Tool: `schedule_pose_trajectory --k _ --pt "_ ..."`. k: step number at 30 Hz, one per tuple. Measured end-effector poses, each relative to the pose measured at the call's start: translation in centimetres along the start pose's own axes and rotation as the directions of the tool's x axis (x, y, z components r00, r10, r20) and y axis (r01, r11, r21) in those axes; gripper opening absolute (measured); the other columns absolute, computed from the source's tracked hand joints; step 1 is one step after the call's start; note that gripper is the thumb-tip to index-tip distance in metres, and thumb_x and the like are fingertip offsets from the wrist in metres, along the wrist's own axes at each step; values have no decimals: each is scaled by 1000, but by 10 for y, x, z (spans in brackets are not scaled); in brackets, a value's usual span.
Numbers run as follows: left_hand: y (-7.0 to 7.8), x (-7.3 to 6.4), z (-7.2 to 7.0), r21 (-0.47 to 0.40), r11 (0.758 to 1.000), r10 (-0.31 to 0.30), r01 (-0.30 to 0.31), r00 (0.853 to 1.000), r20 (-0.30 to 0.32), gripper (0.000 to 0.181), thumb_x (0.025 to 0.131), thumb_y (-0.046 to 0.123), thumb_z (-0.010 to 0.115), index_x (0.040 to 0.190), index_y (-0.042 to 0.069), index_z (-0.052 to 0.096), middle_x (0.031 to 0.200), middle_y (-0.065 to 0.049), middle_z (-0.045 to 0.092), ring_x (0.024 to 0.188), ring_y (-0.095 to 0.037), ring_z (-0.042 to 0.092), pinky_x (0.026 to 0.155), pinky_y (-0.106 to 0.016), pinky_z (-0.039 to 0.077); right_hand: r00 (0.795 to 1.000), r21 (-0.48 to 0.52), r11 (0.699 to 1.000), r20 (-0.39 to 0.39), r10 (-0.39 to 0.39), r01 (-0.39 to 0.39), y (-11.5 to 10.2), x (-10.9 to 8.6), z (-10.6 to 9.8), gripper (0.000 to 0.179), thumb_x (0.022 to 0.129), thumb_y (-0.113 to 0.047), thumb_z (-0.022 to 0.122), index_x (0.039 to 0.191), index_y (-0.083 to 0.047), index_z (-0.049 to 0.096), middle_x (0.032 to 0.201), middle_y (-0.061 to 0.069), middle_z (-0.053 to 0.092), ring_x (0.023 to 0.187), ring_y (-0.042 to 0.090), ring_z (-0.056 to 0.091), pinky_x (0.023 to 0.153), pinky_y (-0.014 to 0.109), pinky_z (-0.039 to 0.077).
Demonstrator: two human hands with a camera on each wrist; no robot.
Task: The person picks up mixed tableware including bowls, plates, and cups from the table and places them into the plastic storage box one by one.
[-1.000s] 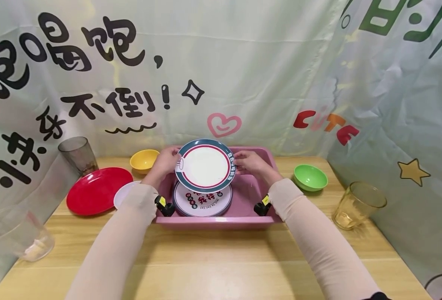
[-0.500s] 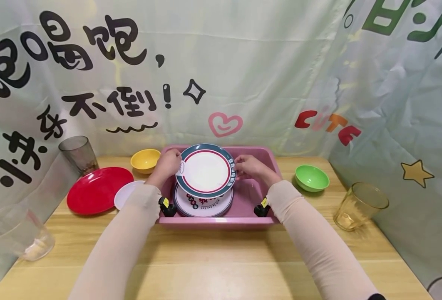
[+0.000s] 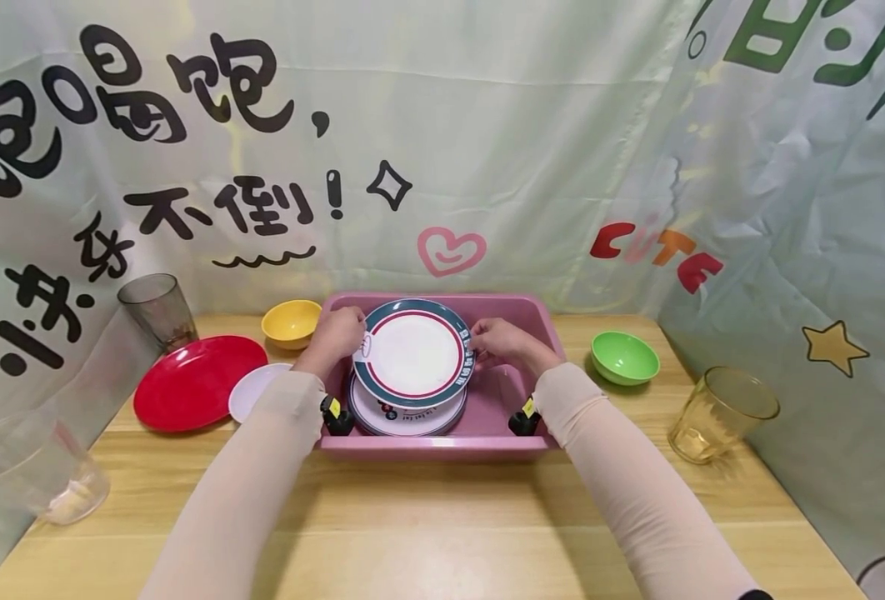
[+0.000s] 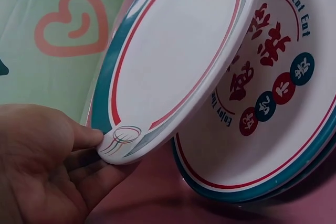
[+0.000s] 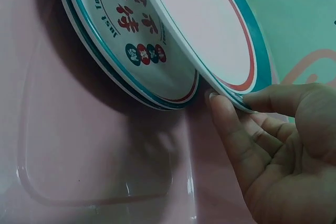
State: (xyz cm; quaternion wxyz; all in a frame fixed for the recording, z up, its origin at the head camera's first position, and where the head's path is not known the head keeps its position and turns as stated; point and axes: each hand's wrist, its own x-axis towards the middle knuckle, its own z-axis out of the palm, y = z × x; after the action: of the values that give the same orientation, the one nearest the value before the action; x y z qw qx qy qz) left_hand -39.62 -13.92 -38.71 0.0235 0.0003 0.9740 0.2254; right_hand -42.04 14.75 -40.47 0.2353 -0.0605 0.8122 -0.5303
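Between both hands is a white plate (image 3: 414, 354) with a teal rim and red ring, tilted above a stack of printed plates (image 3: 405, 421). My left hand (image 3: 341, 333) pinches its left edge; the left wrist view shows the thumb on top and fingers beneath. On the opposite edge, my right hand (image 3: 498, 337) pinches the rim between thumb and fingers. The stack lies in the left part of a pink basin (image 3: 498, 392), and its top plate (image 4: 273, 145) carries red and teal lettering.
Left of the basin are a red plate (image 3: 195, 383), a small white dish (image 3: 255, 387), a yellow bowl (image 3: 291, 323), a grey cup (image 3: 156, 310) and a clear cup (image 3: 45, 475). To the right stand a green bowl (image 3: 624, 357) and an amber glass (image 3: 716, 417). A printed curtain (image 3: 517, 167) hangs behind.
Both hands have lowered the held plate toward the stack, covering more of the top plate's lettering in the head view. The grip on its two edges is the same.
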Motion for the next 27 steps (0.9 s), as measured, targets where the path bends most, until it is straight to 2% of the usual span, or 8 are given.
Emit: schedule_pose_trajectory --k 4,11,19,27 --pt "-1 -2 1 27 1000 0 -1 999 35 32 103 14 44 125 -3 59 118 -18 63 102 -31 57 99 -44 46 1000 -16 1000 29 12 -12 3 0 2 11 95 -1 55 104 5 51 87 14 56 62 19 62 73 40 59" --pt "3 -5 -1 76 997 3 -9 997 82 33 101 13 46 127 -2 59 117 -17 62 100 -30 56 97 -41 46 998 -42 999 53 35 -33 4 -1 2 12 96 -1 54 104 6 51 85 14 57 63 21 63 82 47 56" --pt "4 -6 0 112 994 -13 1 994 105 30 98 12 53 125 -2 58 112 -16 61 98 -30 56 96 -40 48 993 -22 998 95 65 -64 4 -2 2 9 96 0 54 101 7 51 78 14 58 59 21 64 70 39 59" --pt "2 -4 2 145 989 -37 13 986 162 27 95 9 57 121 -1 59 106 -16 59 93 -30 57 81 -34 51 988 -44 994 112 103 -98 3 -2 3 11 97 -2 55 104 5 50 83 15 58 60 21 64 77 43 58"
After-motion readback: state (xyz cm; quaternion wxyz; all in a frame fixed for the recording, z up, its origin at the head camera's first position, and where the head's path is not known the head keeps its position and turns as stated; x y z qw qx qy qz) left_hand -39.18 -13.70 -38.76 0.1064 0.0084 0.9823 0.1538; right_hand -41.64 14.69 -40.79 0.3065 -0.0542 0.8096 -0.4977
